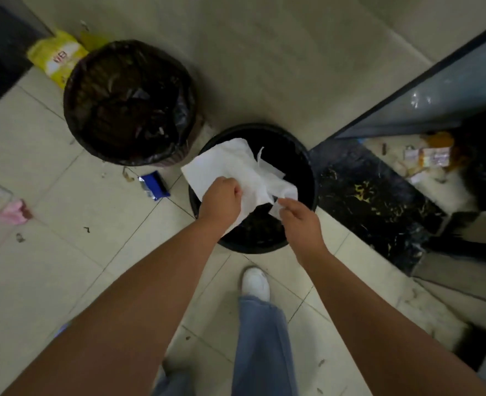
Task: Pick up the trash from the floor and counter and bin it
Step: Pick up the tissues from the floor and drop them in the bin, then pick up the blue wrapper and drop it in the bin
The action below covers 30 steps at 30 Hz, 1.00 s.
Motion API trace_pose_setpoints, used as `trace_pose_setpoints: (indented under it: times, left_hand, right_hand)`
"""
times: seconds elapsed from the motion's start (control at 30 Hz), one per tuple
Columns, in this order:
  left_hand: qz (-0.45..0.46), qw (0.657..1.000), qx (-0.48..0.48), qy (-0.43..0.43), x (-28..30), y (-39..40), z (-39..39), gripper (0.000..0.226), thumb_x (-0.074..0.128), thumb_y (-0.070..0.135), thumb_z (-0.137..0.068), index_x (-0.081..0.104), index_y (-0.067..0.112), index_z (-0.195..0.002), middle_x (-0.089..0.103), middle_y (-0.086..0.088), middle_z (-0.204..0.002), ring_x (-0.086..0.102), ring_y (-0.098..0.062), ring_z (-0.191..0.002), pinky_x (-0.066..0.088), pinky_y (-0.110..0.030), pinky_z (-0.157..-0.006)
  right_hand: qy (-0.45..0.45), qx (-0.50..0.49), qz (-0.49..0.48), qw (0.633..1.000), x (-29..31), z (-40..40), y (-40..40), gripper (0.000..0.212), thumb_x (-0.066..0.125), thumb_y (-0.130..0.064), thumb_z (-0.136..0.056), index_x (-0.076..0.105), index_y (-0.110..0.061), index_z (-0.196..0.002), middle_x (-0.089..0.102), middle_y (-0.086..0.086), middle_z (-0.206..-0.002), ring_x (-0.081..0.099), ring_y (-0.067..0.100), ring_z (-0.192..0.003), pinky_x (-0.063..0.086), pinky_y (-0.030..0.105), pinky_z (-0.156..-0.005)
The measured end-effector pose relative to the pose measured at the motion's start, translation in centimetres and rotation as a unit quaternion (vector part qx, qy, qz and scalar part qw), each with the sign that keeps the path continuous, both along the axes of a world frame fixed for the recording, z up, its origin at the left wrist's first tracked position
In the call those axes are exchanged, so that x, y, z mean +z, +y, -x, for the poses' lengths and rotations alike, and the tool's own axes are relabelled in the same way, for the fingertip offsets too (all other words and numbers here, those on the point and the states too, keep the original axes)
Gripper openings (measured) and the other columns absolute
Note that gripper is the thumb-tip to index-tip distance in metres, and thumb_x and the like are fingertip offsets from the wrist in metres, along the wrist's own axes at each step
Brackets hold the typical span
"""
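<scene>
Head view, looking straight down at tiled floor (pixel 64 267). Left hand (pixel 221 200) fisted tight on white paper towel (pixel 236 170), gripping it near the middle of the sheet. Right hand (pixel 299 217) pinching the crumpled right end of the same towel between fingertips, remaining fingers loosely curled. Towel spread between both hands, held directly above the open mouth of the small black bin (pixel 307 172); left corner of the sheet overhanging the bin rim toward the floor. Inside of that bin dark, contents hard to make out. Larger bin with black liner (pixel 130 101) up-left, close beside the small one, not touching as far as visible. Yellow packet (pixel 56 57) on floor behind the larger bin, partly hidden by its rim. Blue wrapper (pixel 154 185) on floor between the two bins, just left of the small one. Pink and white scraps (pixel 4 207) at far left edge, blurred. Small dark specks scattered over the tiles. Black marble strip (pixel 373 195) running right of the small bin; more litter (pixel 427 158) beyond it under a glass panel (pixel 436 92), too blurred to identify. White shoe (pixel 255 282) and blue jeans leg (pixel 262 347) below the bin.
</scene>
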State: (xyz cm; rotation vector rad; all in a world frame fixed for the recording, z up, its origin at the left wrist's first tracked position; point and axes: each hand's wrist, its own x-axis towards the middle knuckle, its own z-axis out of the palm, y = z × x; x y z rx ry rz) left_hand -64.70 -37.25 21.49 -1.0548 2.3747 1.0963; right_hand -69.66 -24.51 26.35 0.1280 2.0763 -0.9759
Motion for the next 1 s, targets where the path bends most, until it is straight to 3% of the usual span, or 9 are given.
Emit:
trace_pose_setpoints:
  times: [0.07, 0.17, 0.27, 0.33, 0.43, 0.6, 0.77, 0.9, 1.0]
  left_hand:
    - [-0.030, 0.998, -0.018, -0.054, -3.2, 0.0, 0.4, 0.025, 0.044, 0.010, -0.099, 0.060, -0.006, -0.110, 0.059, -0.023, -0.115, 0.053, -0.032, -0.114, 0.039, -0.031, -0.091]
    - [-0.059, 0.990, -0.051, -0.116, -5.7, 0.3, -0.4, 0.034, 0.042, 0.011, -0.100, 0.047, 0.001, -0.133, 0.049, -0.019, -0.136, 0.045, -0.028, -0.127, 0.033, -0.027, -0.102]
    - [-0.049, 0.991, -0.061, -0.105, -5.3, 0.3, -1.7, 0.038, 0.041, 0.009, -0.100, 0.044, 0.004, -0.137, 0.046, -0.015, -0.142, 0.042, -0.027, -0.130, 0.032, -0.028, -0.106]
    - [-0.030, 0.994, -0.062, -0.089, -4.1, 0.0, -2.8, 0.039, 0.042, 0.006, -0.098, 0.044, 0.004, -0.137, 0.045, -0.014, -0.144, 0.041, -0.027, -0.132, 0.033, -0.029, -0.108]
    - [0.043, 0.992, -0.078, -0.089, -2.0, -1.0, -5.6, 0.045, 0.043, 0.010, -0.098, 0.037, 0.008, -0.142, 0.033, -0.012, -0.153, 0.030, -0.026, -0.141, 0.027, -0.034, -0.115]
    - [0.158, 0.963, -0.005, -0.216, 0.6, -5.5, -14.8, 0.055, 0.033, 0.030, -0.102, 0.013, 0.015, -0.151, 0.005, -0.006, -0.161, 0.001, -0.023, -0.149, 0.011, -0.037, -0.122]
    - [0.153, 0.936, 0.124, -0.293, 1.4, -8.0, -26.9, 0.059, 0.036, 0.032, -0.101, 0.010, 0.012, -0.151, 0.000, -0.010, -0.161, -0.004, -0.025, -0.149, 0.006, -0.041, -0.122]
    - [0.112, 0.918, 0.203, -0.323, 0.3, -8.1, -37.4, 0.063, 0.048, 0.028, -0.097, 0.017, 0.009, -0.149, 0.007, -0.014, -0.160, 0.002, -0.029, -0.149, 0.012, -0.043, -0.121]
    - [0.071, 0.915, 0.224, -0.328, -1.0, -7.3, -44.2, 0.066, 0.052, 0.028, -0.095, 0.019, 0.008, -0.149, 0.011, -0.015, -0.159, 0.006, -0.030, -0.148, 0.016, -0.043, -0.119]
  right_hand:
    - [-0.082, 0.018, -0.030, 0.996, -3.0, 1.6, -0.5, 0.033, 0.041, -0.006, -0.094, 0.052, -0.005, -0.125, 0.050, 0.017, -0.137, 0.047, 0.020, -0.110, 0.035, 0.037, -0.112]
    - [-0.113, 0.182, -0.114, 0.970, -6.1, 2.9, -1.4, 0.035, 0.043, -0.010, -0.094, 0.050, -0.004, -0.128, 0.048, 0.016, -0.139, 0.045, 0.029, -0.124, 0.033, 0.033, -0.108]
    - [-0.056, 0.280, -0.153, 0.946, -6.9, 3.1, -2.2, 0.032, 0.044, -0.008, -0.094, 0.052, 0.009, -0.120, 0.053, 0.025, -0.130, 0.048, 0.035, -0.120, 0.036, 0.026, -0.094]
    - [-0.003, 0.341, -0.153, 0.928, -6.6, 2.6, -2.7, 0.033, 0.045, -0.008, -0.093, 0.050, 0.009, -0.120, 0.049, 0.025, -0.133, 0.046, 0.035, -0.122, 0.037, 0.029, -0.098]
    - [0.093, 0.478, -0.157, 0.859, -5.9, 1.2, -3.7, 0.044, 0.043, -0.021, -0.095, 0.037, -0.004, -0.136, 0.030, 0.015, -0.150, 0.027, 0.030, -0.138, 0.028, 0.039, -0.114]
    - [0.166, 0.634, -0.126, 0.745, -3.9, -4.8, -9.6, 0.059, 0.028, -0.041, -0.097, 0.012, -0.011, -0.145, 0.007, 0.012, -0.158, 0.006, 0.028, -0.145, 0.011, 0.044, -0.120]
    - [0.198, 0.706, -0.086, 0.675, -3.2, -13.0, -15.5, 0.060, 0.030, -0.039, -0.098, 0.006, -0.012, -0.146, 0.003, 0.012, -0.158, 0.002, 0.029, -0.145, 0.007, 0.043, -0.120]
    - [0.218, 0.729, -0.100, 0.641, -3.8, -20.3, -18.1, 0.060, 0.029, -0.038, -0.098, 0.005, -0.012, -0.146, 0.003, 0.011, -0.158, 0.001, 0.029, -0.146, 0.006, 0.042, -0.120]
    - [0.209, 0.733, -0.114, 0.637, -4.9, -26.2, -18.8, 0.059, 0.031, -0.037, -0.098, 0.007, -0.011, -0.146, 0.005, 0.011, -0.158, 0.001, 0.028, -0.146, 0.005, 0.041, -0.120]
